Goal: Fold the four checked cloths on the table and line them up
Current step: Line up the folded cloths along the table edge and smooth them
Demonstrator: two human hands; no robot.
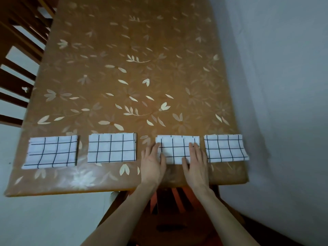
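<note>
Several white cloths with a black check lie folded in a row along the near edge of the table. From the left: the first cloth (50, 152), the second cloth (111, 148), the third cloth (177, 148) and the fourth cloth (225, 148). My left hand (153, 162) lies flat with straight fingers on the left edge of the third cloth. On that cloth's right part rests my right hand (195, 160), also flat, its fingers pointing away from me. Each hand hides a bit of the third cloth.
The table (133, 68) wears a brown tablecloth with pale leaf and flower prints. Wooden chair backs (19, 55) stand along the left side. A grey wall (284, 86) runs close to the table's right edge. A wooden chair (170, 210) is below my arms.
</note>
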